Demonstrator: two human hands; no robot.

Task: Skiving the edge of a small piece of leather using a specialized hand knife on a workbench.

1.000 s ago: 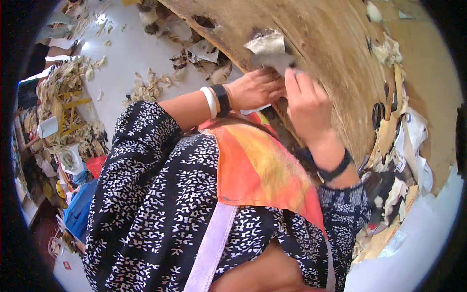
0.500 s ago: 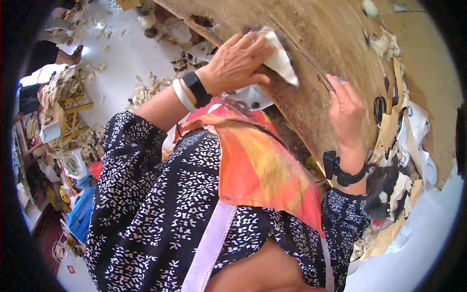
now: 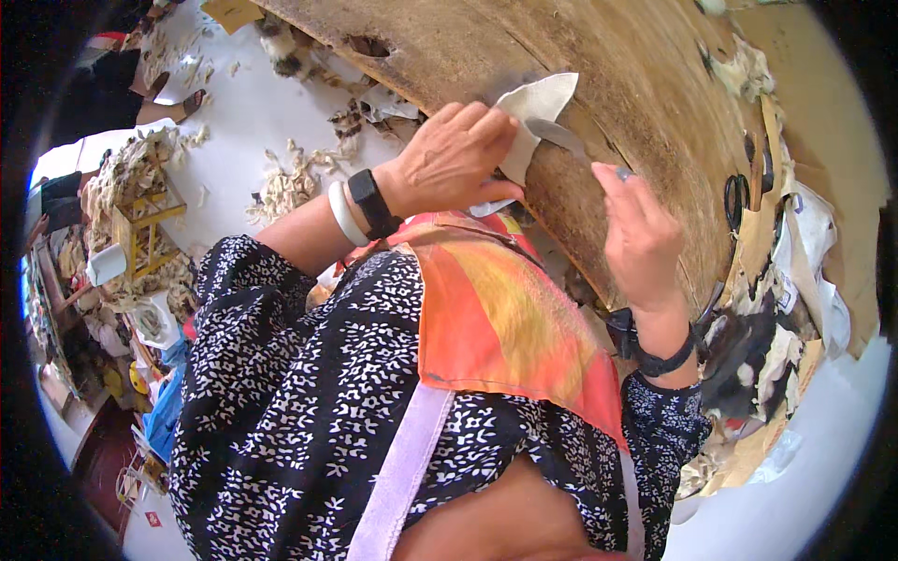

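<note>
A pale piece of hide (image 3: 546,97) with some dark fur at its edge is pinched in my left hand (image 3: 456,154), over the brown wooden board (image 3: 645,122). The fingers curl round the left side of the piece, and its pointed end sticks out to the upper right. My right hand (image 3: 642,234) is closed on a thin knife (image 3: 561,138); the fingers hide its handle. The blade reaches left across the lower part of the hide; I cannot tell whether its edge touches it.
Black-handled scissors (image 3: 736,201) stand at the board's right, beside black and white fur scraps (image 3: 753,365). Loose fur tufts (image 3: 290,187) litter the white floor at the left. A yellow wooden stool (image 3: 145,234) bears more fur. Another person's legs (image 3: 103,103) show at the far left.
The knife and my right hand have moved left, bringing the blade to the hide. The hide has turned, its point now upward right instead of downward. My left hand has curled more.
</note>
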